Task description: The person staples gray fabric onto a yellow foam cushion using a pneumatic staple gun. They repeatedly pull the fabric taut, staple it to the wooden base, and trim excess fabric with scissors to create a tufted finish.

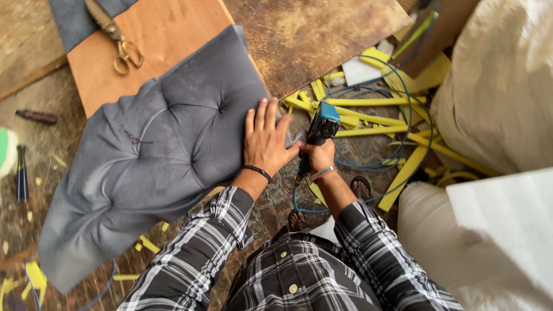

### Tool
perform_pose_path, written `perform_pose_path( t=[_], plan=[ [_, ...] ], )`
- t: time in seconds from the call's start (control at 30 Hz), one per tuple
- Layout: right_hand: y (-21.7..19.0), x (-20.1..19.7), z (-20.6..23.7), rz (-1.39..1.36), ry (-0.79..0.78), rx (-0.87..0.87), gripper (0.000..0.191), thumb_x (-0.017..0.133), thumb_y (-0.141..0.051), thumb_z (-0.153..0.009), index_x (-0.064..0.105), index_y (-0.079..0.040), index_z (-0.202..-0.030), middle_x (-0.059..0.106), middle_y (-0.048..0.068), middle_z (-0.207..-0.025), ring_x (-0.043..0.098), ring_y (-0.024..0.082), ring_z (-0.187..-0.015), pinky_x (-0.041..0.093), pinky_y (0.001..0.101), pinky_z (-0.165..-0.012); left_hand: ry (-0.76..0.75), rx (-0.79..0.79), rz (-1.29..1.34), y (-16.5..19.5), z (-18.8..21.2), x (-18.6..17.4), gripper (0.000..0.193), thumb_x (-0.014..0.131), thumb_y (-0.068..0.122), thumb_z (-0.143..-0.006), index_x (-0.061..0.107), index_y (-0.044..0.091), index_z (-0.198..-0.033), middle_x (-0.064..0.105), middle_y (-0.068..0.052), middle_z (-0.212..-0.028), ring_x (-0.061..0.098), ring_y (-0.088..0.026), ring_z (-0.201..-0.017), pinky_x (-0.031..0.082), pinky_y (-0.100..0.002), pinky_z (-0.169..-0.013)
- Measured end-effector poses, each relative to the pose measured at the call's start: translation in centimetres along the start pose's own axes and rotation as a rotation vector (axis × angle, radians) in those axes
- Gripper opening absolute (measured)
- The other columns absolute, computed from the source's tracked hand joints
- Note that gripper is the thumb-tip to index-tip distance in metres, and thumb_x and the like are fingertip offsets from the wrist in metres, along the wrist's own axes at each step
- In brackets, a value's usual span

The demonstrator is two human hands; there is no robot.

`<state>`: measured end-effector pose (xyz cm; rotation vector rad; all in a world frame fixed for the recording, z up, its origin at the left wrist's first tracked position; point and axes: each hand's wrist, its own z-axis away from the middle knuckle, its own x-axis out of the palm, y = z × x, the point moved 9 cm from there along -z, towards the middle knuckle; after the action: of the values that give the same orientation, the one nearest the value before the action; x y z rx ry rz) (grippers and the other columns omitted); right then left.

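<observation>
A grey tufted fabric cushion panel [155,150] lies across a wooden board, slanting from lower left to upper right. My left hand [265,141] presses flat on its right edge, fingers spread. My right hand [318,155] grips a blue pneumatic staple gun [320,129], its nose against the cushion edge right beside my left thumb. A blue air hose [397,155] runs from the gun over the floor to the right. Both arms wear a black and white plaid shirt.
Brass-handled scissors [118,40] lie on the orange wooden board [167,40] at the top. Yellow foam strips [368,103] litter the floor on the right. White sacks [501,92] stand at the right. A screwdriver [37,117] and a dark tool [22,173] lie at the left.
</observation>
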<state>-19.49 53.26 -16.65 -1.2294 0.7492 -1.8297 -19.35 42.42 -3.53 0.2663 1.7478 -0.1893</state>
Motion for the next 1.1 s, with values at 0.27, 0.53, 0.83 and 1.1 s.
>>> perform_pose_path(
  t=[0.27, 0.53, 0.83, 1.1],
  plan=[
    [2.1, -0.6, -3.1, 0.258, -0.284, 0.306, 0.014, 0.076, -0.013, -0.090, 0.068, -0.005, -0.080, 0.065, 0.002, -0.070, 0.057, 0.014, -0.059, 0.046, 0.0298, -0.056, 0.017, -0.430, -0.092, -1.8, 0.0, 1.8, 0.084, 0.077, 0.050, -0.072, 0.053, 0.028, -0.149, 0.034, -0.011, -0.163, 0.026, -0.036, -0.151, 0.014, -0.069, -0.118],
    [3.9, -6.9, 1.1, 0.099, -0.388, 0.738, 0.015, 0.074, -0.011, -0.083, 0.063, -0.002, -0.085, 0.061, 0.008, -0.062, 0.060, 0.022, -0.049, 0.054, 0.0390, -0.049, 0.049, -0.459, -0.172, -2.2, 0.6, 2.7, 0.064, 0.070, 0.037, -0.083, 0.059, 0.027, -0.145, 0.036, -0.011, -0.165, 0.027, -0.036, -0.153, 0.014, -0.067, -0.121],
    [4.7, -4.3, -0.1, -0.055, -0.530, 0.833, 0.042, 0.065, -0.009, -0.083, 0.068, 0.002, -0.123, 0.058, 0.003, -0.066, 0.059, 0.018, -0.053, 0.055, 0.0359, -0.052, 0.030, -0.450, -0.196, -2.3, 0.9, 3.2, 0.061, 0.069, 0.034, -0.085, 0.060, 0.026, -0.145, 0.035, -0.013, -0.166, 0.026, -0.038, -0.153, 0.014, -0.067, -0.121],
    [5.3, -3.1, -1.1, -0.047, -0.496, 0.940, 0.043, 0.061, -0.013, -0.079, 0.066, 0.005, -0.118, 0.059, 0.003, -0.068, 0.059, 0.018, -0.055, 0.055, 0.0371, -0.055, 0.058, -0.418, -0.192, -2.4, 1.1, 3.2, 0.062, 0.068, 0.033, -0.087, 0.058, 0.022, -0.147, 0.034, -0.014, -0.166, 0.025, -0.038, -0.155, 0.013, -0.066, -0.122]
  ],
)
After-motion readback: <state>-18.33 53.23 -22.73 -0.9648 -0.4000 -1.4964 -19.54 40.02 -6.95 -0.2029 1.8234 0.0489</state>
